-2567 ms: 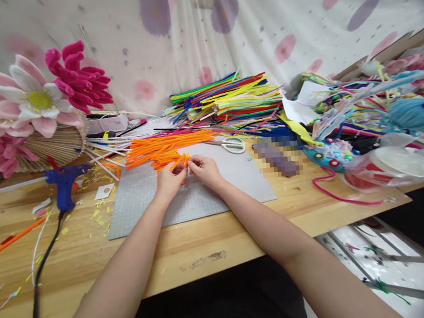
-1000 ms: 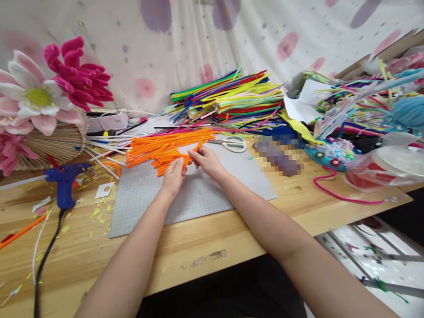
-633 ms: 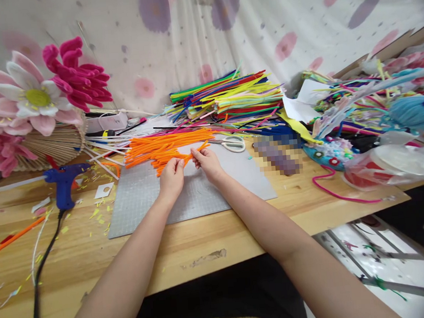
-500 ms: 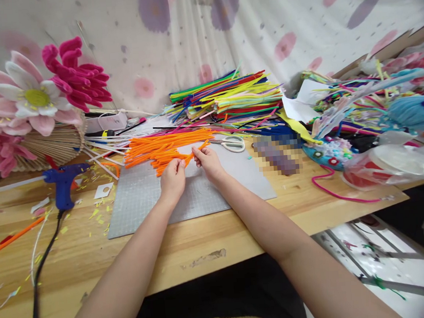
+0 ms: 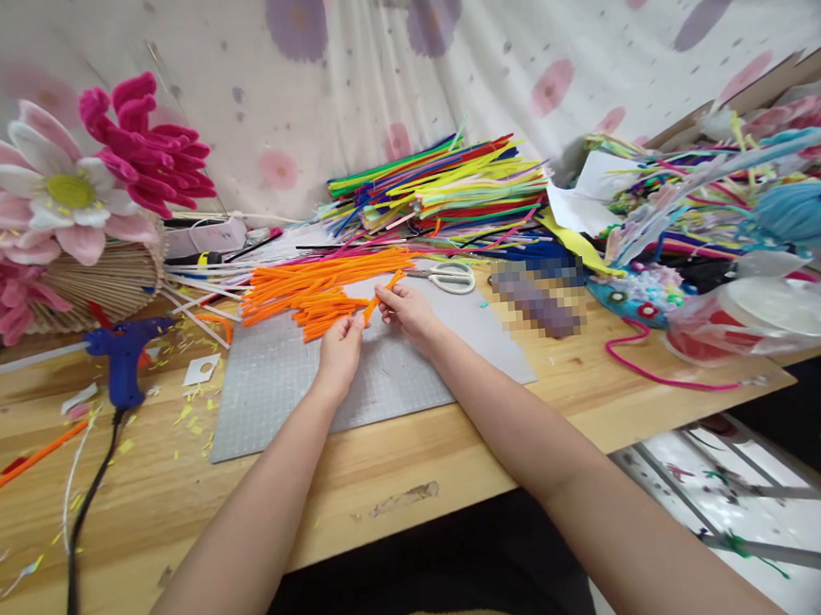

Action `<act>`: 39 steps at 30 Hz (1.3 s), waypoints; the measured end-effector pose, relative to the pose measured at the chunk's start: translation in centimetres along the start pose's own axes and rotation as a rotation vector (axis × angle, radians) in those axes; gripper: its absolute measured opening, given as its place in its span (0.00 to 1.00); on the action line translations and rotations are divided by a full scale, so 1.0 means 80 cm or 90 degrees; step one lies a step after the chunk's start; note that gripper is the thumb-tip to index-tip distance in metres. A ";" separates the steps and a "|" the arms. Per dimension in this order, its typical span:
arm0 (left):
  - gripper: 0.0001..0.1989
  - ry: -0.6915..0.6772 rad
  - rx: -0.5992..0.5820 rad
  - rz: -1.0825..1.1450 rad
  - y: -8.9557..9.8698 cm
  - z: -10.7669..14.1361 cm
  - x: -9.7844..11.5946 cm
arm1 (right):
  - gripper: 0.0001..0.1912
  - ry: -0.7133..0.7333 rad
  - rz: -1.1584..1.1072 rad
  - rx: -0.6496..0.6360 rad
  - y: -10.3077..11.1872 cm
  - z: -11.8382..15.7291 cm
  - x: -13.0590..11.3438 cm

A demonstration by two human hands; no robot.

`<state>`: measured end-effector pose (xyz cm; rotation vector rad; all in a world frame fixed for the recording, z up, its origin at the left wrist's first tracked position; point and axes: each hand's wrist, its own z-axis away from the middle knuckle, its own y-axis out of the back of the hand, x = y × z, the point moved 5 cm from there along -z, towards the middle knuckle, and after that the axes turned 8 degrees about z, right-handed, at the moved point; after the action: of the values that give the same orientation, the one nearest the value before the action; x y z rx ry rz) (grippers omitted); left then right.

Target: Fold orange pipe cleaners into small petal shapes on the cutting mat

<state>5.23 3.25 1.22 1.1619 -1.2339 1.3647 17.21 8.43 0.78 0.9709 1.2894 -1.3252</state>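
Between my two hands is an orange pipe cleaner (image 5: 373, 308), slanting up to the right. My left hand (image 5: 343, 346) pinches its lower end, and my right hand (image 5: 403, 310) grips it nearer the top, where a short tip sticks out past the fingers. Just behind my left hand lies a cluster of short orange pipe cleaners (image 5: 318, 312). Longer orange pipe cleaners (image 5: 309, 276) are heaped beyond them. The grey cutting mat (image 5: 275, 394) lies under my hands. Scissors (image 5: 451, 278) with pale handles rest at its back edge, right of my right hand.
A blue glue gun (image 5: 125, 358) with a black cord stands at left, below plush flowers (image 5: 67, 188). Multicoloured pipe cleaners (image 5: 444, 186) are piled at the back. A plastic-covered tub (image 5: 745, 319) and a pink cord (image 5: 642, 365) sit at right. Yellow scraps litter the left side.
Both hands have come slightly nearer to me and lifted off the orange cluster. The pipe cleaner between them now shows more clearly, tilted more steeply.
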 end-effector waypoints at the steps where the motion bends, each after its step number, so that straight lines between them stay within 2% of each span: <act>1: 0.14 0.021 -0.008 0.028 -0.001 0.001 0.000 | 0.18 -0.004 -0.020 -0.029 -0.001 0.001 -0.001; 4: 0.15 0.054 -0.023 0.075 -0.004 0.004 0.002 | 0.17 -0.004 -0.059 -0.088 -0.004 0.005 -0.003; 8: 0.17 0.093 -0.066 0.084 -0.012 0.008 0.000 | 0.15 -0.005 -0.069 -0.099 -0.010 0.008 -0.001; 18: 0.12 0.168 -0.111 0.166 -0.023 0.013 0.000 | 0.08 -0.049 -0.162 0.053 -0.013 0.010 0.001; 25: 0.08 0.191 -0.125 0.179 -0.028 0.015 0.003 | 0.10 -0.051 -0.206 0.086 -0.014 0.011 0.000; 32: 0.09 0.191 -0.086 0.221 -0.016 0.005 -0.002 | 0.10 -0.020 -0.118 -0.003 -0.019 -0.002 -0.004; 35: 0.10 0.205 -0.113 0.264 -0.008 0.001 0.000 | 0.12 0.016 -0.110 -0.052 -0.024 -0.006 -0.011; 39: 0.12 0.259 -0.181 0.328 -0.005 0.004 0.001 | 0.12 0.012 -0.146 -0.128 -0.033 -0.008 -0.012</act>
<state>5.67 3.00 1.33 0.3471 -1.4133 1.6281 14.68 9.00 2.12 0.7147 1.5517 -1.3293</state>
